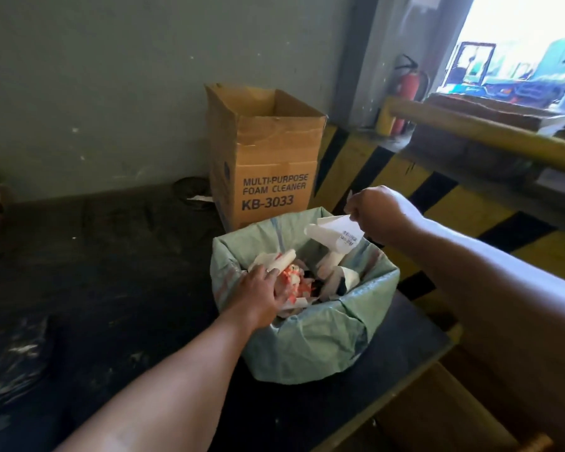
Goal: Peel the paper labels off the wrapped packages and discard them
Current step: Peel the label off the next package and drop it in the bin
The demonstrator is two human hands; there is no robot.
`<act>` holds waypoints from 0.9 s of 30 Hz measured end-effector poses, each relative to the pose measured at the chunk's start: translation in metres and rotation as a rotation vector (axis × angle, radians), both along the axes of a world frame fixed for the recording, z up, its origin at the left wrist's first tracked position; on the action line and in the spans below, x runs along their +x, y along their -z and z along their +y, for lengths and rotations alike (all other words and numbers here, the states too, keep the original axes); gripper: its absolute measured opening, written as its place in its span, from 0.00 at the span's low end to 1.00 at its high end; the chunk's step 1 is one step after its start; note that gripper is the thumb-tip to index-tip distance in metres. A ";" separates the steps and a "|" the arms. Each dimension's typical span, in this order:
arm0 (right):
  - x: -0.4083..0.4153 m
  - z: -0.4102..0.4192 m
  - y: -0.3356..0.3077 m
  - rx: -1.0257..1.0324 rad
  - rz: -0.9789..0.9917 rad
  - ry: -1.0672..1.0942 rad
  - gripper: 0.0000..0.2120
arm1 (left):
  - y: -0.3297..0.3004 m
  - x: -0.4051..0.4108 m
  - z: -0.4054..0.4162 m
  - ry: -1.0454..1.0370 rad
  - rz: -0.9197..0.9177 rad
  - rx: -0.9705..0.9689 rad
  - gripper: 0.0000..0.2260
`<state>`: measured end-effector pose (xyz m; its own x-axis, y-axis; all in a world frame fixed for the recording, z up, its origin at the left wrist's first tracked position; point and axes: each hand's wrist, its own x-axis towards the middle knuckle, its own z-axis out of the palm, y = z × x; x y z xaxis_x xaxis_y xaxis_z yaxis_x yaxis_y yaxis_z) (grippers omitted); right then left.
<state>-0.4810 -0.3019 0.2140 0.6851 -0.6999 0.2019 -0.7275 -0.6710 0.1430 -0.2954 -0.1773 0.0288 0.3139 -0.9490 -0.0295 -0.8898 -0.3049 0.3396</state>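
Note:
A bin lined with a pale green bag [310, 337] stands on a dark surface and holds several crumpled white and red-printed paper labels [294, 278]. My left hand [263, 293] reaches into the bin, its fingers pressing down on the paper scraps. My right hand [377, 212] hovers above the bin's far right rim and pinches a white peeled label [336, 231] with printed text, which hangs over the bin's opening. No wrapped package shows in view.
An open cardboard box [268, 158] marked "Multi-purpose foam cleaner" stands just behind the bin against a grey wall. A yellow rail [490, 132] and yellow-black striped barrier [437, 203] run along the right. A red fire extinguisher [408, 86] hangs beyond.

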 end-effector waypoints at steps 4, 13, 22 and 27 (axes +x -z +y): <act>-0.006 -0.019 0.007 -0.018 0.062 0.048 0.10 | 0.017 0.001 -0.005 -0.017 0.047 -0.013 0.34; -0.004 -0.025 0.008 0.040 -0.024 0.050 0.13 | 0.018 -0.002 -0.001 -0.003 0.035 -0.035 0.33; 0.001 -0.034 0.018 0.057 -0.214 -0.063 0.18 | 0.024 0.001 -0.005 -0.021 0.058 -0.042 0.33; 0.002 -0.034 0.019 0.097 -0.263 -0.094 0.17 | 0.029 0.004 -0.006 -0.014 0.043 -0.039 0.35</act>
<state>-0.4788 -0.3359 0.1947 0.6806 -0.6607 0.3166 -0.6653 -0.7383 -0.1104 -0.2913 -0.1836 0.0000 0.3263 -0.9452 -0.0064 -0.8698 -0.3029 0.3895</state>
